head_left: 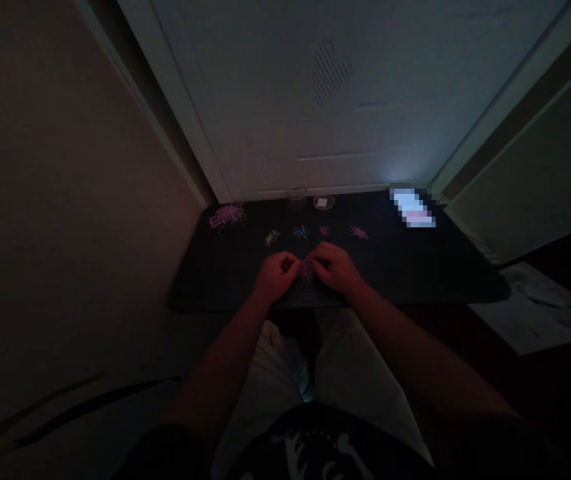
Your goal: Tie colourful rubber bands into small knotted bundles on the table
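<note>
My left hand (276, 275) and my right hand (336, 267) meet near the front of the dark table (410, 267). Both have thumb and fingers pinched together, and what they hold, if anything, is too small and dim to name. Between and just below the fingertips lies a small heap of thin pinkish-purple pieces (306, 272), partly covered by the fingers. Beyond my hands is a row of small piles of similar thin pieces: yellowish (272, 237), blue (300, 232), red-pink (324, 231) and pink-purple (358, 232).
A larger pile of mixed pink and purple pieces (228, 216) occupies the back left corner. Along the back stand a clear round container (296, 196) and a shallow clear dish or lid (324, 202) with a white square. A lit, pixelated screen (414, 207) lies at back right.
</note>
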Tool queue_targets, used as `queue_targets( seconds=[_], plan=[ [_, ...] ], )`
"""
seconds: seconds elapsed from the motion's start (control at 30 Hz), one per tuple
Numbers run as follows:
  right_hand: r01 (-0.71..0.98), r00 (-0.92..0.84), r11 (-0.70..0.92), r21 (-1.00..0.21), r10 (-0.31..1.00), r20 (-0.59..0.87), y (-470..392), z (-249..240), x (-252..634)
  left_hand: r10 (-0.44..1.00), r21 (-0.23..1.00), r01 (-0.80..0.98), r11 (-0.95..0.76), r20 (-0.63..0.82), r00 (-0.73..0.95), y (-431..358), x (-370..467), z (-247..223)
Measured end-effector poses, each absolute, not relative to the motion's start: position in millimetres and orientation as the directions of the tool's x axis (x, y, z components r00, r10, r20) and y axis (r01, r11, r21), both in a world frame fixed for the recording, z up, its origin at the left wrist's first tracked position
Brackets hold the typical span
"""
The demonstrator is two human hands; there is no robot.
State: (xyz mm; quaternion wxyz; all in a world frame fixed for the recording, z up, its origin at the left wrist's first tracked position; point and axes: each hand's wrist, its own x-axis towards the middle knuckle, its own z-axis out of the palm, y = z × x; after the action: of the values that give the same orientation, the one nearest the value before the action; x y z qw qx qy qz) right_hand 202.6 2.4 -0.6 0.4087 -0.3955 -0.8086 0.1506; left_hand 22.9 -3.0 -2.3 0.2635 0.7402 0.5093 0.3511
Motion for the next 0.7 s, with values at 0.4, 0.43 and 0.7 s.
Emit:
queue_targets(
  seconds=[0.4,0.43,0.7],
  plan=[
    [0.467,-0.398,0.628,-0.622,0.778,0.486,4.5,-3.7,202.1,0.930,0.732,0.574,-0.367,0.268,0.252,-2.0,22.5,-4.7],
    [0.458,-0.414,0.638,-0.619,0.769,0.487,5.1,-3.5,201.9,0.929,0.727,0.579,-0.369,0.267,0.258,-2.0,22.5,-4.6],
    [0.451,-0.383,0.649,-0.612,0.761,0.524,6.3,-4.1,201.5,0.922,0.714,0.586,-0.384,0.262,0.285,-4.5,23.4,-1.4]
  ],
)
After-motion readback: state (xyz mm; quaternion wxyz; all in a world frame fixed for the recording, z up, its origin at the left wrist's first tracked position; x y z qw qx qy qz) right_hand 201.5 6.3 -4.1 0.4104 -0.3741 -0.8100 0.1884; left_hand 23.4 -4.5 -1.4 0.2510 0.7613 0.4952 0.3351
